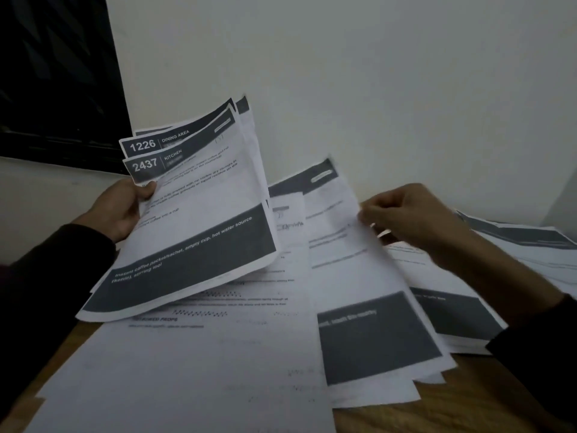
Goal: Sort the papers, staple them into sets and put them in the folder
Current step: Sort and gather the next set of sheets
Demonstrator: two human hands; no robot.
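Left hand [123, 210] grips a fanned stack [193, 207] at centre left; right hand [406, 220] pinches a loose sheet [359, 276] off the worktop [437, 414] pile. I'd check its header number before adding it, and keep edges squared.

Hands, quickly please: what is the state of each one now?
Left hand: holding a fanned stack of papers.
Right hand: pinching the edge of one sheet.

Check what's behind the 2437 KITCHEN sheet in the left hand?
Behind the 2437 sheet, which the left hand holds, the header of a 1226 DINING AREA sheet shows. Edges of more sheets poke out behind it. Their text is covered.
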